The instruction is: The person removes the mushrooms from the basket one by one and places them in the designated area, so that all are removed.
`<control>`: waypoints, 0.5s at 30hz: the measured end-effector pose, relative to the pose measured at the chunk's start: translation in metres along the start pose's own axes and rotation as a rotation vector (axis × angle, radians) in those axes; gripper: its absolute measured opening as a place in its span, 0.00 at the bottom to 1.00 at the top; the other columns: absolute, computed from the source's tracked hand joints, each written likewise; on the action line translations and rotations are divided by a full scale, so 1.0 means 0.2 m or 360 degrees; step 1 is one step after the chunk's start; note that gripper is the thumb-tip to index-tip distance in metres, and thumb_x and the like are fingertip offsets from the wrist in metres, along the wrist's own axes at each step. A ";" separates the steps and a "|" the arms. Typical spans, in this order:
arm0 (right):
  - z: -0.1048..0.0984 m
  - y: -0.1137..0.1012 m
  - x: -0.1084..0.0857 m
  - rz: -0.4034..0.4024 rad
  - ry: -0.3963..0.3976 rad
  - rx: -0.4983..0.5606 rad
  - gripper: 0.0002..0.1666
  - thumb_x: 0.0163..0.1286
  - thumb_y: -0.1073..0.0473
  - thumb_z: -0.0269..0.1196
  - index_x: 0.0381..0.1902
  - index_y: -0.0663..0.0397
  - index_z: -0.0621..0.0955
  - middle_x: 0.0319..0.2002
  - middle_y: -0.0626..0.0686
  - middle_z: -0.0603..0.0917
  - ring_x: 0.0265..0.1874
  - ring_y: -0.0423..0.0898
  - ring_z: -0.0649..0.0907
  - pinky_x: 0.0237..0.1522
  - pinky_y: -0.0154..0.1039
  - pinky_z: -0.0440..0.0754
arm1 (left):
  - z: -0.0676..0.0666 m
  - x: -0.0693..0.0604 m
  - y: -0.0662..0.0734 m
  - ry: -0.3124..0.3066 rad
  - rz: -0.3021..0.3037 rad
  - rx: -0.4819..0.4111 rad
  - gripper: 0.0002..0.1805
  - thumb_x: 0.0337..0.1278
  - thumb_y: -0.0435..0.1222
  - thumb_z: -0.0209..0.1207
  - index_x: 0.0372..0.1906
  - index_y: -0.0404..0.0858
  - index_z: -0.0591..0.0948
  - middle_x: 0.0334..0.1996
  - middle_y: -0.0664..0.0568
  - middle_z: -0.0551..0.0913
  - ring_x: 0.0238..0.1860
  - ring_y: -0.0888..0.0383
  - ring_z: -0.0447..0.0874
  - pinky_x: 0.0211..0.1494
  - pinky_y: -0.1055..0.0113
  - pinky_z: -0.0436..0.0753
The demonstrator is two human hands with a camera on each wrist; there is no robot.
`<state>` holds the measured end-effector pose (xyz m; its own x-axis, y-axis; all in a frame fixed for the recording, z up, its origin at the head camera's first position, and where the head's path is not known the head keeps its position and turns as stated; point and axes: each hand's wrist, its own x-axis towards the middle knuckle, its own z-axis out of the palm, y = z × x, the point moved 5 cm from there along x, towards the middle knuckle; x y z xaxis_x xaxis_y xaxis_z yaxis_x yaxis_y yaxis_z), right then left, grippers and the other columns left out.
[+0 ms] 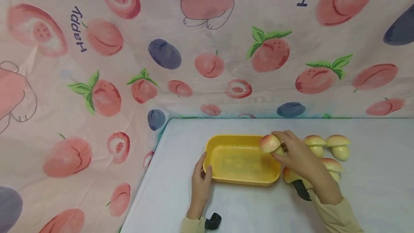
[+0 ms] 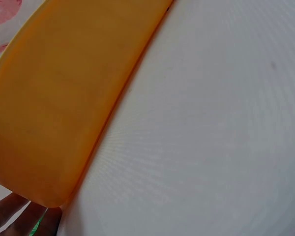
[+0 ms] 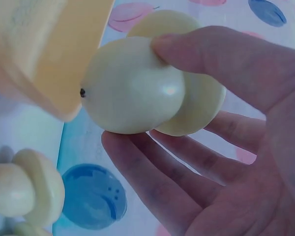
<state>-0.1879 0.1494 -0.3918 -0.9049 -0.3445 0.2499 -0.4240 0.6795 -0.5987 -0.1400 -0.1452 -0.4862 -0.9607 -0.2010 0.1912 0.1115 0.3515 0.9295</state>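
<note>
A yellow plastic tub point(image 1: 242, 181) stands on the white table, and no object shows inside it. My left hand point(image 1: 201, 182) grips the tub's left end, its thumb by the front corner. In the left wrist view, the fingers point(image 2: 24, 216) touch the tub's lower corner point(image 2: 44, 182). Above the tub's right rim, my right hand point(image 1: 299, 154) holds a toy mushroom point(image 1: 270, 144) with a red-yellow cap. The right wrist view has the thumb on one side of its pale stem point(image 3: 132, 88) and the fingers on the other.
Several more toy mushrooms point(image 1: 337, 146) lie right of the tub, partly hidden by my right hand and forearm. Behind and to the left hangs a fruit-print cloth point(image 1: 210, 82). Black wrist devices point(image 1: 213, 221) sit near both sleeves.
</note>
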 end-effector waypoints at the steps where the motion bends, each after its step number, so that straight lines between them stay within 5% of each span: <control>1: -0.01 0.00 -0.01 0.0006 0.0001 0.0002 0.34 0.60 0.62 0.72 0.62 0.67 0.73 0.52 0.66 0.77 0.40 0.55 0.83 0.42 0.51 0.83 | 0.00 0.00 0.00 -0.0001 -0.0001 -0.0001 0.26 0.72 0.32 0.53 0.72 0.37 0.69 0.71 0.46 0.70 0.69 0.48 0.68 0.65 0.56 0.73; 6: -0.04 0.04 -0.06 0.0050 0.0010 -0.0007 0.35 0.61 0.60 0.71 0.64 0.67 0.72 0.54 0.66 0.76 0.42 0.56 0.83 0.42 0.52 0.84 | 0.00 0.00 -0.01 -0.0010 -0.0013 -0.0010 0.26 0.72 0.32 0.53 0.72 0.37 0.68 0.71 0.47 0.69 0.70 0.49 0.67 0.66 0.51 0.72; 15: -0.13 0.11 -0.11 0.0057 0.0081 -0.0072 0.37 0.59 0.60 0.73 0.63 0.69 0.72 0.52 0.68 0.77 0.39 0.56 0.84 0.41 0.52 0.84 | 0.00 0.00 -0.01 0.0001 -0.0026 0.0003 0.26 0.72 0.33 0.54 0.72 0.38 0.69 0.71 0.48 0.70 0.70 0.51 0.67 0.66 0.61 0.72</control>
<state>-0.1784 0.1886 -0.3910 -0.9196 -0.2870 0.2681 -0.3917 0.7196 -0.5733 -0.1406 -0.1466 -0.4882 -0.9623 -0.2070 0.1765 0.0956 0.3501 0.9318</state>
